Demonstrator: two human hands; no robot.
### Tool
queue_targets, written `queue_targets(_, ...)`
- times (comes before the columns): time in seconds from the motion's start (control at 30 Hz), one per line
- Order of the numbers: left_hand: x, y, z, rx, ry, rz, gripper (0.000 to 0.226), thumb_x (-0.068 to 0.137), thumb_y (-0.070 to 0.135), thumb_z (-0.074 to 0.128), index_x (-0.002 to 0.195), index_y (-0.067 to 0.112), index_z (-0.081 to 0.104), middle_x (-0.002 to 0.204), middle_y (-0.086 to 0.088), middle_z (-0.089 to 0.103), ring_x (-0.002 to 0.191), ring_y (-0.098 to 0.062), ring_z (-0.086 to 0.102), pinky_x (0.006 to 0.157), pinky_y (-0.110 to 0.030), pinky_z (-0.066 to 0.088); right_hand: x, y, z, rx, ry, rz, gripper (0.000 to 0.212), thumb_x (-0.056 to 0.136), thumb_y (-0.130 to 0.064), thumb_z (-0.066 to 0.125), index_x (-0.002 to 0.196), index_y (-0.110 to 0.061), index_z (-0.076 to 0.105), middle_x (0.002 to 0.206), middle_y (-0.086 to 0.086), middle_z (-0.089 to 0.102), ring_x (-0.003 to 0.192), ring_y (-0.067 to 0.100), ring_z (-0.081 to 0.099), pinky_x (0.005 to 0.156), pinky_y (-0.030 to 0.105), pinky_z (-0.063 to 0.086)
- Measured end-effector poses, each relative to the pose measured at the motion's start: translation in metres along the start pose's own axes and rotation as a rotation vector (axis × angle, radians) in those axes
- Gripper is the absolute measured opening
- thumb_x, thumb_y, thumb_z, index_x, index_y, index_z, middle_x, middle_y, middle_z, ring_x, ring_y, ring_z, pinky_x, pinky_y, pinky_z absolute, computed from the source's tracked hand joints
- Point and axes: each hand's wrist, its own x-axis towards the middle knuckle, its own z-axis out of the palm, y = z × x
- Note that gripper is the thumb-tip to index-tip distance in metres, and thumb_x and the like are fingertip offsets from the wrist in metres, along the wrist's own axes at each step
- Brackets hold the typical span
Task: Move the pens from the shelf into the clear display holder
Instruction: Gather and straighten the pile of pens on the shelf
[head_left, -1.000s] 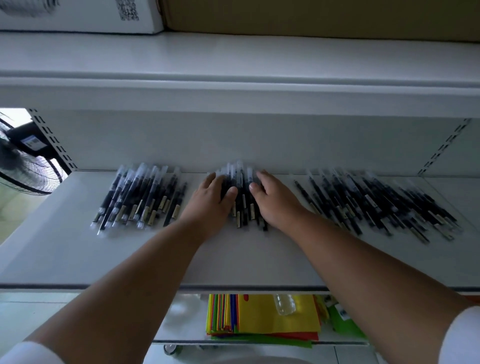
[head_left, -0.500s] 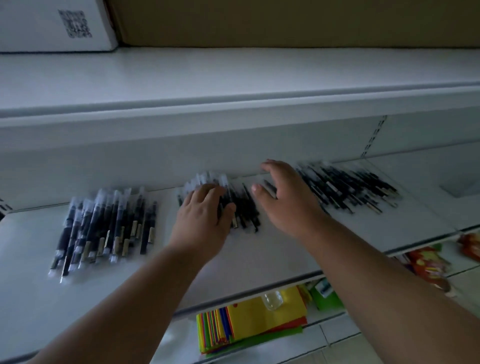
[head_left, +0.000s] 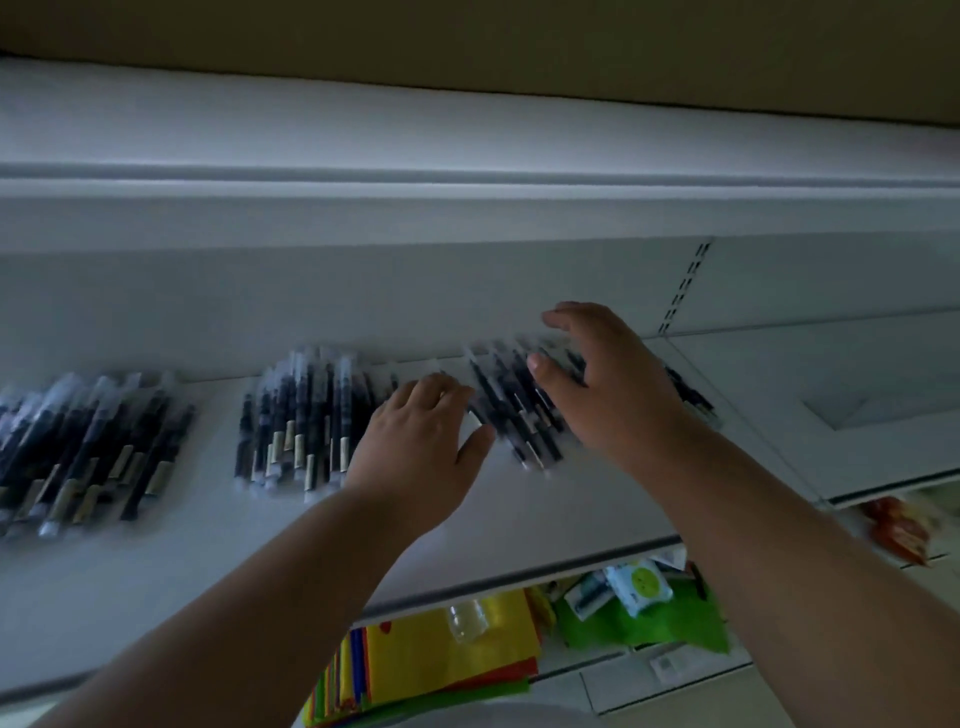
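Three piles of black pens with clear caps lie on the white shelf (head_left: 519, 525): a left pile (head_left: 88, 447), a middle pile (head_left: 301, 421) and a right pile (head_left: 519, 410). My left hand (head_left: 421, 452) lies flat on the shelf between the middle and right piles, fingers straight, thumb stretched toward the right pile. My right hand (head_left: 608, 389) hovers over the right pile with fingers spread, hiding part of it. Neither hand holds a pen. The frame is blurred by motion.
A pale, clear-looking shape (head_left: 878, 408) sits on the adjoining shelf section to the right. The upper shelf edge (head_left: 467, 182) hangs close overhead. Below are coloured folders (head_left: 441, 660), a green sheet with small packets (head_left: 639, 608) and red packets (head_left: 898, 530).
The view has swung right. Both hands left the middle pile and moved right: the left now lies beside the right pile, and the right is over it.
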Motion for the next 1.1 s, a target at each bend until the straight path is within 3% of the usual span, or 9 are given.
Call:
queue_targets(0.1, 0.013, 0.026, 0.019, -0.008, -0.014, -0.078, 0.057, 0.099, 0.056, 0.031, 0.145, 0.023, 0.039, 0.148, 0.003, 0.039, 0.138, -0.021, 0.033, 0.112, -0.036, 0.029, 0.005, 0.03, -0.022, 0.013, -0.028, -0.022, 0.048, 0.097, -0.041, 0.052, 0.141, -0.021, 0.047, 0.146, -0.006, 0.043, 0.134, 0.01, 0.038, 0.101, 0.019, 0.026)
queue_targets(0.4, 0.048, 0.057, 0.044, -0.066, -0.07, -0.401, 0.07, 0.097, 0.062, 0.029, 0.152, 0.019, 0.022, 0.159, -0.008, 0.023, 0.144, -0.032, 0.027, 0.114, -0.043, 0.028, 0.016, 0.105, -0.048, 0.073, -0.098, -0.02, 0.047, 0.099, -0.043, 0.048, 0.142, -0.025, 0.044, 0.145, -0.008, 0.045, 0.131, 0.01, 0.042, 0.103, 0.026, 0.035)
queue_targets(0.57, 0.06, 0.072, 0.052, -0.094, -0.06, -0.424, 0.07, 0.097, 0.062, 0.033, 0.152, 0.02, 0.022, 0.159, -0.006, 0.023, 0.143, -0.03, 0.028, 0.111, -0.042, 0.031, 0.022, 0.148, -0.027, 0.031, -0.241, 0.171, 0.045, 0.103, -0.037, 0.04, 0.143, -0.016, 0.044, 0.147, 0.005, 0.046, 0.133, 0.022, 0.044, 0.103, 0.031, 0.035)
queue_targets(0.63, 0.061, 0.074, 0.054, -0.076, -0.065, -0.399, 0.07, 0.097, 0.063, 0.034, 0.152, 0.022, 0.024, 0.159, -0.003, 0.023, 0.142, -0.028, 0.029, 0.11, -0.042, 0.032, 0.023, 0.161, -0.01, -0.004, -0.314, 0.25, 0.037, 0.102, -0.04, 0.039, 0.129, -0.016, 0.05, 0.139, 0.01, 0.05, 0.119, 0.026, 0.051, 0.093, 0.035, 0.04)
queue_targets(0.7, 0.061, 0.072, 0.055, -0.086, -0.064, -0.383, 0.069, 0.096, 0.062, 0.035, 0.151, 0.023, 0.026, 0.159, -0.002, 0.024, 0.142, -0.028, 0.03, 0.112, -0.041, 0.031, 0.025, 0.164, 0.005, -0.002, -0.343, 0.29, 0.027, 0.101, -0.043, 0.039, 0.107, -0.017, 0.045, 0.116, 0.01, 0.051, 0.1, 0.024, 0.05, 0.079, 0.034, 0.037)
queue_targets(0.77, 0.059, 0.069, 0.056, -0.112, -0.042, -0.384, 0.068, 0.095, 0.062, 0.036, 0.151, 0.024, 0.027, 0.159, -0.001, 0.023, 0.142, -0.028, 0.029, 0.113, -0.041, 0.03, 0.027, 0.157, 0.011, 0.02, -0.361, 0.265, 0.023, 0.101, -0.043, 0.04, 0.103, -0.02, 0.039, 0.098, 0.003, 0.044, 0.096, 0.021, 0.046, 0.078, 0.034, 0.035)
queue_targets(0.87, 0.058, 0.065, 0.057, -0.145, -0.016, -0.378, 0.068, 0.094, 0.063, 0.035, 0.151, 0.026, 0.027, 0.16, 0.0, 0.022, 0.143, -0.026, 0.028, 0.114, -0.041, 0.028, 0.031, 0.147, 0.002, 0.058, -0.358, 0.245, 0.044, 0.101, -0.043, 0.041, 0.136, -0.016, 0.043, 0.134, 0.006, 0.051, 0.122, 0.028, 0.049, 0.096, 0.037, 0.04)
queue_targets(1.0, 0.059, 0.064, 0.059, -0.161, -0.011, -0.361, 0.07, 0.093, 0.066, 0.032, 0.152, 0.027, 0.026, 0.16, 0.001, 0.022, 0.145, -0.024, 0.027, 0.115, -0.041, 0.028, 0.03, 0.167, -0.004, -0.084, -0.314, 0.184, 0.046, 0.1, -0.047, 0.041, 0.128, -0.01, 0.045, 0.133, 0.013, 0.049, 0.119, 0.032, 0.049, 0.09, 0.037, 0.04)
queue_targets(1.1, 0.059, 0.066, 0.06, -0.122, -0.058, -0.345, 0.076, 0.09, 0.071, 0.029, 0.153, 0.03, 0.021, 0.162, 0.003, 0.017, 0.146, -0.024, 0.023, 0.115, -0.042, 0.026, 0.024, 0.175, 0.005, -0.085, -0.438, 0.21, 0.065, 0.1, -0.054, 0.033, 0.151, -0.014, 0.026, 0.159, 0.008, 0.024, 0.147, 0.026, 0.022, 0.116, 0.044, 0.027)
